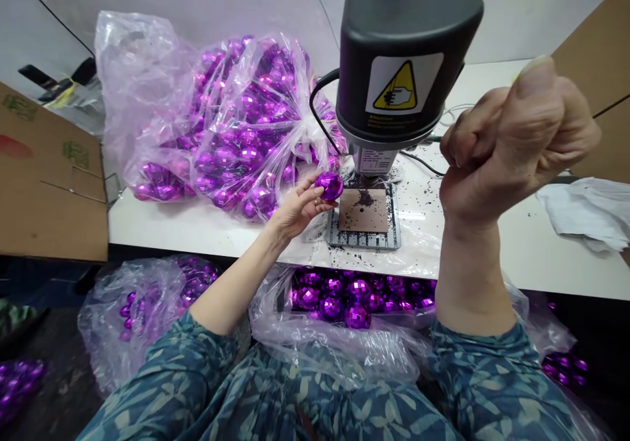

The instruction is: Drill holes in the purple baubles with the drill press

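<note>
My left hand [302,206] pinches a shiny purple mirror-faceted ball [329,186] between thumb and fingers. The ball is held just left of the black bench machine [406,54], above the edge of its slotted metal base. On that base lies a brown square plate [363,210] with a small dark hole and dark crumbs scattered over it. Raised at the machine's right side, my right hand [522,139] is closed in a fist around the end of a lever [433,139]; most of the lever is hidden by the fingers.
Clear plastic bags [246,126] full of purple balls stand at the left back. Below the table's front edge, more balls [357,290] lie in a plastic-lined container. Cardboard boxes [54,178] flank both sides. White cloth or paper [585,211] lies at right; black cables run behind.
</note>
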`<act>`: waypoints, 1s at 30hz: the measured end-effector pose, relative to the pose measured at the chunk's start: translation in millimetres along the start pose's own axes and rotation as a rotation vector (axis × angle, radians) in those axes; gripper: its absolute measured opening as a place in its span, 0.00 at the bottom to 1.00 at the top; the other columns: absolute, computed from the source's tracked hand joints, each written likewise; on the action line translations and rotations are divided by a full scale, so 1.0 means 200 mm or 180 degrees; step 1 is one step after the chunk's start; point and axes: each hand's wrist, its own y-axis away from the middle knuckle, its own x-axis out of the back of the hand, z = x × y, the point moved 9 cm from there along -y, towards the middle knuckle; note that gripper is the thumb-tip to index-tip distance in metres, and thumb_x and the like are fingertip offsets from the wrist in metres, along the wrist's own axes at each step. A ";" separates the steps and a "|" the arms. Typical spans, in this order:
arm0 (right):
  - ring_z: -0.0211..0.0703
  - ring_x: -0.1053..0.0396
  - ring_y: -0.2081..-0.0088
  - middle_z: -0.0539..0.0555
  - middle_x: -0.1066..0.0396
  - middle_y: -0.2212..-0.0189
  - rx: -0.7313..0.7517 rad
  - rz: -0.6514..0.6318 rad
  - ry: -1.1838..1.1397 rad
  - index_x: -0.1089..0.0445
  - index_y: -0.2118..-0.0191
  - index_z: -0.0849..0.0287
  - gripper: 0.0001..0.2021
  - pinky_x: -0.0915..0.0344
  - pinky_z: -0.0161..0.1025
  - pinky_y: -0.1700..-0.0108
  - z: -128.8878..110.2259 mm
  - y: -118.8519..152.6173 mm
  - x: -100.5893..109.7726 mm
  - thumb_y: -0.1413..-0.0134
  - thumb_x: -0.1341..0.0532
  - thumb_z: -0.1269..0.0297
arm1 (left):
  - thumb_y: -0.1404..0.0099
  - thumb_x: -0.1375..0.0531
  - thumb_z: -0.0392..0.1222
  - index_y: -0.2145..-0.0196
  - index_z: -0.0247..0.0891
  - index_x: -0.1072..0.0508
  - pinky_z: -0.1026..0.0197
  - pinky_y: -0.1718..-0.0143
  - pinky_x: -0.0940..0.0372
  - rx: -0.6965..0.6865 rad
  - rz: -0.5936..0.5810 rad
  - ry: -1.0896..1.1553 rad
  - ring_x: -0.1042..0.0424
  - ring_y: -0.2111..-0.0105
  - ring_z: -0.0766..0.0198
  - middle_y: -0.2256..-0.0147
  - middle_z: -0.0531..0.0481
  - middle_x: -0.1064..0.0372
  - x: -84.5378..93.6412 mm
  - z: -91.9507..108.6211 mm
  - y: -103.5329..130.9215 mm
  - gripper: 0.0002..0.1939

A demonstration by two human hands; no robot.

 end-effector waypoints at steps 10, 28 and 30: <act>0.30 0.50 0.86 0.42 0.56 0.87 -0.0113 -0.0110 0.0260 0.47 0.81 0.56 0.27 0.56 0.39 0.80 -0.02 0.01 -0.01 0.39 0.34 0.50 | 0.30 0.39 0.58 0.53 0.37 0.25 0.54 0.58 0.22 0.0739 -0.0094 0.0682 0.20 0.53 0.54 0.52 0.38 0.21 -0.14 -0.16 0.01 0.20; 0.33 0.51 0.86 0.44 0.64 0.86 -0.0160 -0.0167 0.0479 0.50 0.81 0.55 0.31 0.53 0.40 0.81 -0.03 0.02 -0.01 0.39 0.38 0.41 | 0.44 0.24 0.45 0.43 0.39 0.26 0.53 0.57 0.24 -0.0312 -0.0020 -0.1065 0.22 0.60 0.58 0.56 0.45 0.21 -0.21 -0.22 -0.09 0.33; 0.32 0.51 0.86 0.44 0.65 0.86 -0.0154 -0.0111 0.0576 0.52 0.81 0.55 0.32 0.53 0.40 0.82 -0.03 0.02 0.00 0.40 0.38 0.39 | 0.45 0.24 0.42 0.44 0.40 0.26 0.56 0.62 0.25 -0.0453 -0.0011 -0.1301 0.23 0.62 0.58 0.57 0.46 0.23 -0.22 -0.19 -0.09 0.32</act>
